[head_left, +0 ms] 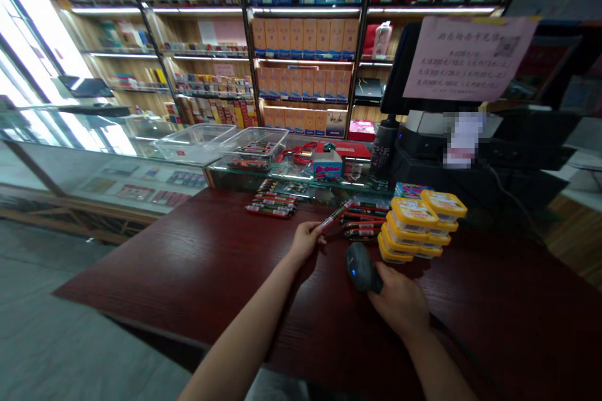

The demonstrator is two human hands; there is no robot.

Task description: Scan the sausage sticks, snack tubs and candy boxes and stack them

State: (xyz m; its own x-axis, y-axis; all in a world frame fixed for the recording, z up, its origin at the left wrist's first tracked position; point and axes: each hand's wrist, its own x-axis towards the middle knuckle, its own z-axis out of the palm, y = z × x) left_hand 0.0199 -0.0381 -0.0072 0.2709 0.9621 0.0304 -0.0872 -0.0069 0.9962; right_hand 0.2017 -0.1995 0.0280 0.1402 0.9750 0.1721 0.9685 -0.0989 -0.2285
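My left hand [305, 240] is closed on a thin red sausage stick [335, 215], held just above the dark red wooden counter [211, 263]. My right hand [399, 304] grips a dark handheld barcode scanner [360, 266] with a blue light, its head pointing toward the stick. A pile of similar red sticks [362, 222] lies just beyond, and another pile [273, 203] lies further left. Two stacks of yellow-lidded tubs [421, 222] stand to the right of the sticks.
A register with a dark screen and a paper notice [468, 56] stands at the back right. A glass display counter carries clear plastic trays [221, 141], a small box [327, 166] and a dark bottle [383, 144]. Shelves of boxed goods [305, 37] fill the back wall.
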